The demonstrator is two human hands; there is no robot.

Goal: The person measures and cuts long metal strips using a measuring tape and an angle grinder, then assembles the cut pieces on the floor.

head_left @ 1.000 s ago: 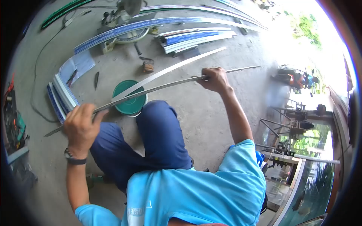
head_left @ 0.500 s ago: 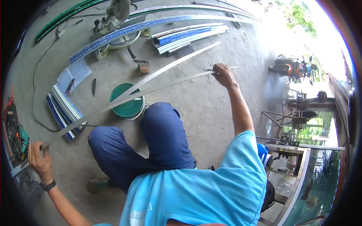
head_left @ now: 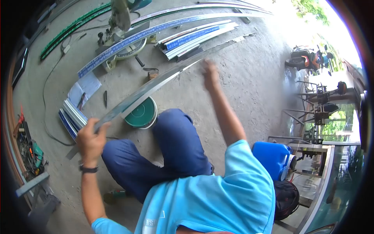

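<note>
Over the knees, above the concrete floor (head_left: 241, 89): left hand (head_left: 90, 139) has come back in, fingers clamped near the long metal strip's (head_left: 156, 84) lower end. Right hand (head_left: 210, 72), blurred, now off it, grip unreadable. Strip crosses the green bucket (head_left: 142, 114), swung steeper: being repositioned.

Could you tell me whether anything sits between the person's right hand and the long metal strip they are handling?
Nothing visible does. The left hand already grips the metal strip near its lower end. The right hand is blurred, open and just beside the strip's upper part, with only bare concrete floor behind it. The green bucket lies under the strip, not between.
</note>
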